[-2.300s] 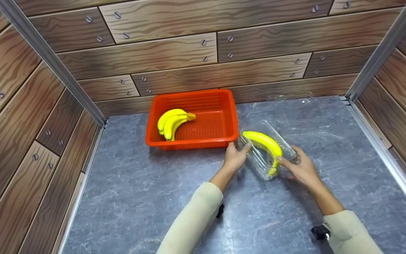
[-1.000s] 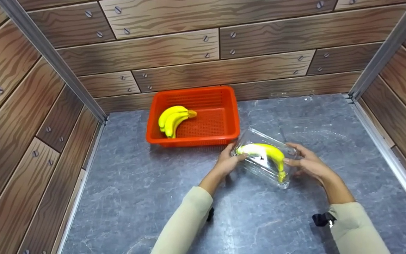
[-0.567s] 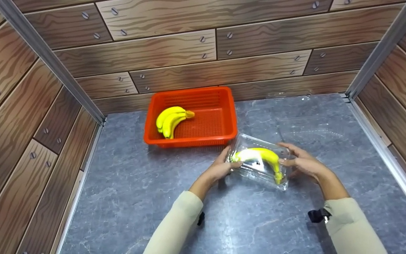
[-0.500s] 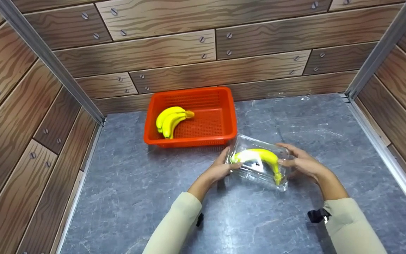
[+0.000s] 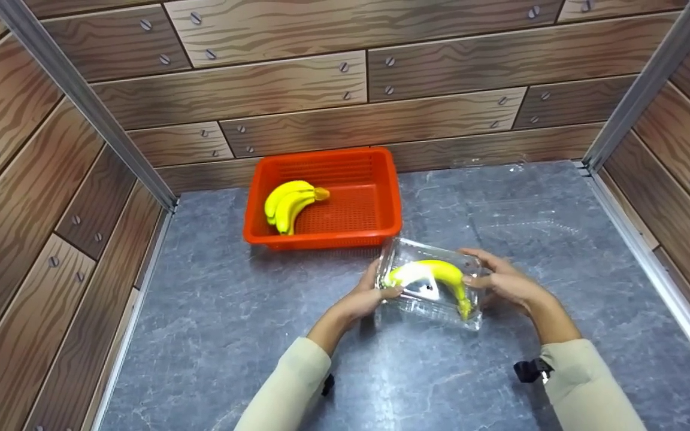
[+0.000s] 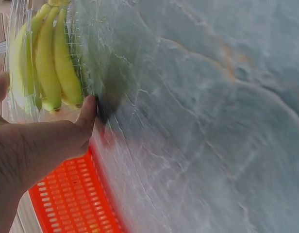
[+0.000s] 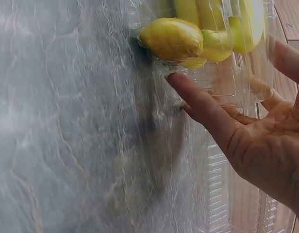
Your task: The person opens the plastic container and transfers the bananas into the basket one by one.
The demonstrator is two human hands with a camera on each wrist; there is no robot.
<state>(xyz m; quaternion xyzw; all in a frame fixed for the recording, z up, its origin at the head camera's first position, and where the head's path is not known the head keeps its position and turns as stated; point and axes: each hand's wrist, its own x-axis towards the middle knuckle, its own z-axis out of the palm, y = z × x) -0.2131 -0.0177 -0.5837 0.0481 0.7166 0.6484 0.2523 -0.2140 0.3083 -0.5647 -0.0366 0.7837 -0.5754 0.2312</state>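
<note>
A clear plastic box (image 5: 435, 251) with a bunch of yellow bananas (image 5: 444, 272) inside is held between both hands over the grey surface. My left hand (image 5: 360, 299) grips its left end, thumb on top. At the right end my right hand (image 5: 510, 284) grips it, thumb over the near top edge and fingers around the far side. In the left wrist view, several bananas (image 6: 47, 63) show through the ridged wall. The right wrist view shows the banana stem (image 7: 171, 39) low in the box, near the surface. Glare covers part of the top.
A red-orange perforated basket (image 5: 321, 241) stands behind and left, close to the box, with another banana bunch (image 5: 291, 206) in its left side. Faint clear plastic packaging (image 5: 524, 224) lies at the back right. Wood-patterned walls (image 5: 297, 90) enclose the back and sides.
The box has turned from slanting steeply to lying more sideways, and glare has appeared on its top. Both hands have drawn it slightly nearer and left. The basket stays put.
</note>
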